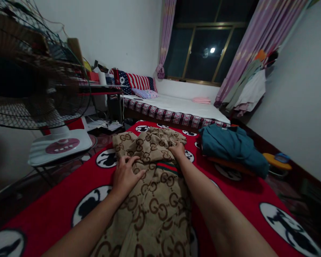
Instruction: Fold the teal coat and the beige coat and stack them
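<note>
A tan garment [155, 210] with a brown GG print lies lengthwise before me, with a green-and-red stripe on its right side. Its far end is bunched into loose folds. Resting on the garment's left side, my left hand [126, 176] has its fingers spread. On the right edge of the bunched part, my right hand [178, 150] has its fingers closed on the cloth; the fingertips are partly hidden. Under the garment spreads a red cover [61, 200] with white circles and black figures.
Folded teal clothes [230, 144] lie to the right. At left, a blurred fan [40, 78] stands close by. Behind are a cluttered desk [96, 85] and a bed [173, 103]. Clothes [253, 89] hang beside the purple curtain [256, 39]. A yellow stool [276, 162] stands far right.
</note>
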